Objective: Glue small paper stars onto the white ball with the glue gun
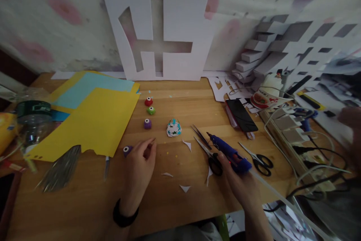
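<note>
My right hand (pixel 235 179) grips a blue hot glue gun (pixel 229 152), its nozzle pointing up and left over the wooden table (pixel 180 192). My left hand (pixel 141 162) rests on the table with fingers loosely curled and thumb and forefinger pinched; whether something tiny is between them I cannot tell. A small purple punch (pixel 127 150) lies just left of that hand. Beyond it sits a small white paper dome with teal stars (pixel 173 127). Black-handled scissors (pixel 210 154) lie beside the glue gun.
Red (pixel 148 101), green (pixel 151 110) and purple (pixel 147 123) punches line up mid-table. Yellow and blue paper sheets (pixel 96 117) lie left, a jar (pixel 34 120) far left. A phone (pixel 241 115), second scissors (pixel 258 158), a power strip with cables (pixel 293 139) sit right. White cut card (pixel 160 30) leans behind.
</note>
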The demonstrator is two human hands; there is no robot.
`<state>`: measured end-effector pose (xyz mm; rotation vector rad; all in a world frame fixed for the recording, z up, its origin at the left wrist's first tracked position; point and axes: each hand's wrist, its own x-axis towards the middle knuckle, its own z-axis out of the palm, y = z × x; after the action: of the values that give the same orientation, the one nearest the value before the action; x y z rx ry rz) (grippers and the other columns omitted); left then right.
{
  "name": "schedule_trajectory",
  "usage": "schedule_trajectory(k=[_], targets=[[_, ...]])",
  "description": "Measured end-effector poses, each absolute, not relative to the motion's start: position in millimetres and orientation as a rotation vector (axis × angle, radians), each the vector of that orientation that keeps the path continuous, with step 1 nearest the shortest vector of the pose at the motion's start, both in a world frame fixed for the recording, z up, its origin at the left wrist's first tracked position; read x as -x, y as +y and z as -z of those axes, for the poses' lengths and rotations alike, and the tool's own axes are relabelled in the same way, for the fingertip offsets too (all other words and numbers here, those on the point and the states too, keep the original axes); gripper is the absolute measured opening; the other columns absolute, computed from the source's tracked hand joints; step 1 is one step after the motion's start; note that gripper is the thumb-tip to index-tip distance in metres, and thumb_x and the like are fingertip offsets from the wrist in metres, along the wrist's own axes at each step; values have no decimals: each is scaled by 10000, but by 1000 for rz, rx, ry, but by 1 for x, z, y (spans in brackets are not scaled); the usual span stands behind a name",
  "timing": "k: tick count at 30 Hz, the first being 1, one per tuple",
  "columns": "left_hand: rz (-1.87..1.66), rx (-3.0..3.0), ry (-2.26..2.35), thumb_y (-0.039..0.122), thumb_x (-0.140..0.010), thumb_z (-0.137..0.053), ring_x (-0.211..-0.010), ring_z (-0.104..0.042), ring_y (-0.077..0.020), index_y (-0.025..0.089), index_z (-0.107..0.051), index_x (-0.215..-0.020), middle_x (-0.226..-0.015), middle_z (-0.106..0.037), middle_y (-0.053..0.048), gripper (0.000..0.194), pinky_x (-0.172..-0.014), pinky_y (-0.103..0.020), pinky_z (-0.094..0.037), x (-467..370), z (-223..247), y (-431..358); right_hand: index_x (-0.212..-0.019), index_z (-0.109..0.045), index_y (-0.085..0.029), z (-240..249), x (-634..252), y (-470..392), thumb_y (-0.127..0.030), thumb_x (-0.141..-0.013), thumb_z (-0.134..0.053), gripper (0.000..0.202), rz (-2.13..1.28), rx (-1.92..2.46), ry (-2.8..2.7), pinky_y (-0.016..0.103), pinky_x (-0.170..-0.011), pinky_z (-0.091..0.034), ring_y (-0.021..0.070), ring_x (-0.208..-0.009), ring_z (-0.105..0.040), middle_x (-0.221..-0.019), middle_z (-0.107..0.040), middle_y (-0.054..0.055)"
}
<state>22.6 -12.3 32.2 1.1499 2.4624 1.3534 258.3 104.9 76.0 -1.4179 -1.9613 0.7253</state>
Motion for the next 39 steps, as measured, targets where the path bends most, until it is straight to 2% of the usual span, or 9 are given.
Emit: schedule_trajectory(k=[7,12,17,22,31,39], targets=[[-1252,-1253,2387,215,-874,-528,-786,-694,-207,179,-705,-1006,-921,-743,-80,224,-734,-345,-567,-11,-35,-6,-747,-629,-266,-68,-261,107,-542,-819,-632,285,-813,1478,-1928,332,-566,-458,239,-642,-630,-674,-657,24],[-1179,-1431,2302,199,-893,-532,-783,-674,-189,195,-696,-1023,-950,-709,-63,210,-716,-321,-556,0,-37,5,-697,-577,-253,-72,-254,102,-565,-839,-576,343,-958,1460,-1904,309,-547,-438,204,-598,-571,-633,-588,4],[-1002,-1611,2217,172,-883,-578,-851,-665,-209,201,-691,-1071,-989,-688,-60,221,-784,-363,-551,14,-35,28,-677,-547,-240,-75,-250,98,-542,-843,-586,346,-976,1434,-1943,288,-562,-425,183,-607,-538,-628,-536,-11],[-918,-1699,2139,229,-847,-671,-957,-663,-238,209,-670,-1157,-1074,-659,-74,311,-854,-398,-555,13,-33,42,-656,-534,-234,-76,-248,97,-496,-842,-604,329,-959,1352,-2015,270,-534,-398,164,-567,-511,-596,-511,-24],[-1038,-1725,2089,313,-861,-674,-982,-637,-224,253,-680,-1149,-1071,-615,-60,294,-885,-396,-544,21,-25,41,-772,-610,-219,-75,-230,96,-450,-854,-612,245,-971,1249,-2140,271,-557,-425,168,-597,-574,-655,-585,-8],[-999,-1834,2023,211,-933,-550,-942,-652,-218,208,-715,-1055,-1062,-657,-83,205,-849,-375,-550,21,-24,40,-732,-543,-220,-64,-209,92,-507,-864,-598,321,-1029,1204,-2292,262,-514,-372,145,-559,-506,-630,-513,-29]])
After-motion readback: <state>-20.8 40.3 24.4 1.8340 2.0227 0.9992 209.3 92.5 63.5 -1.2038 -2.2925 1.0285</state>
